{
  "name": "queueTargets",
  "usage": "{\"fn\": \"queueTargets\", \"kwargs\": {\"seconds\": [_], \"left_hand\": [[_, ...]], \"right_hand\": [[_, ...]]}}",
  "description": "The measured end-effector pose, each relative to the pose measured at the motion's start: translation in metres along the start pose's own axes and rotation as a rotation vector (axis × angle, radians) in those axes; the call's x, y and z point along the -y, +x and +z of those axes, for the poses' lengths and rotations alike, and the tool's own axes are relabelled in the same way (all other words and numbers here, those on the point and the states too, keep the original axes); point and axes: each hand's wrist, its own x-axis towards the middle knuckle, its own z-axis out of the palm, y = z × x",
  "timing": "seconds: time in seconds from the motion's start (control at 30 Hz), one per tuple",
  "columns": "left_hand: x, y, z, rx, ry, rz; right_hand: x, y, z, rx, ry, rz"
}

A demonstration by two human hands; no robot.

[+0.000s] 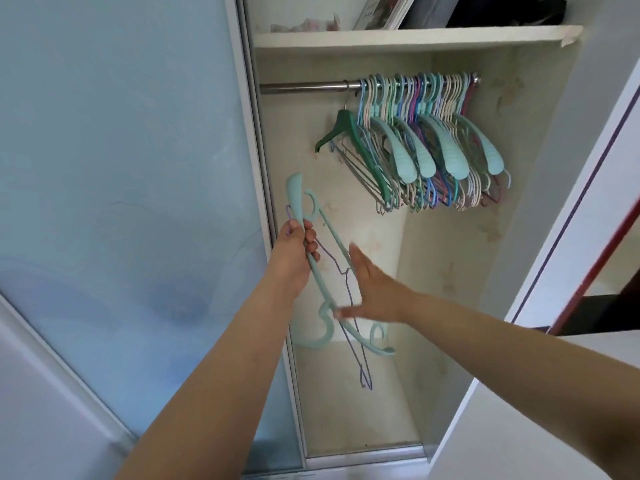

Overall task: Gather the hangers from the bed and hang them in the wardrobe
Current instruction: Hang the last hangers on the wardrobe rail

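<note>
Gripping a small bunch of hangers in front of the open wardrobe [540, 209]: left hand [294, 258] with fingers [311, 245] curled round the flat arm of a pale mint plastic hanger [317, 271], held tilted, one broad end up near the sliding frosted-glass door [131, 202], hook ends low. Caught in the same bunch, a thin purple wire hanger [353, 341], dangling lowest of all. Spread open just beside it, right hand [372, 289], fingers straight, thumb stretched toward a mint hook at the bottom of the bunch; touching or only near, could not tell because of motion blur. Hung higher up inside the wardrobe, on a shiny metal rail [304, 87], a dense row of plastic and wire hangers [446, 143] in mint, cream, blue, purple and pink, crowded toward the right end of the rail. Hung at the left edge of that row, a dark green broad-shouldered hanger [349, 128], tilted, with bare rail to its left. Fixed above the rail, a white shelf [415, 38] carrying leaning books or folders [384, 10] and a dark bundle [505, 12], too cropped to identify. Showed below the hands, the pale wardrobe floor [356, 410] and the metal door track [363, 460]. Seen at the right edge, a white panel with a dark red stripe [602, 216].
</note>
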Motion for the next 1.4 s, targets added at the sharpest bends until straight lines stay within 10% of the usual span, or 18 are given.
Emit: {"fn": "queueTargets", "kwargs": {"seconds": [0.2,0.47,0.77,1.0,1.4], "left_hand": [[-0.001,-0.001,0.014,0.020,0.027,0.034],[-0.001,-0.002,0.025,0.056,0.068,0.053],[0.000,0.008,0.005,0.085,0.709,0.152],[0.003,-0.011,0.015,0.057,0.285,0.149],[-0.015,0.009,0.008,0.061,0.538,0.209]], "right_hand": [[-0.046,-0.036,0.071,0.171,0.225,0.287],[-0.048,-0.055,0.109,-0.168,0.620,0.427],[-0.055,-0.060,0.097,-0.316,0.714,0.517],[-0.031,-0.043,0.083,-0.289,0.838,0.625],[-0.021,-0.047,0.062,-0.186,0.668,0.542]]}}
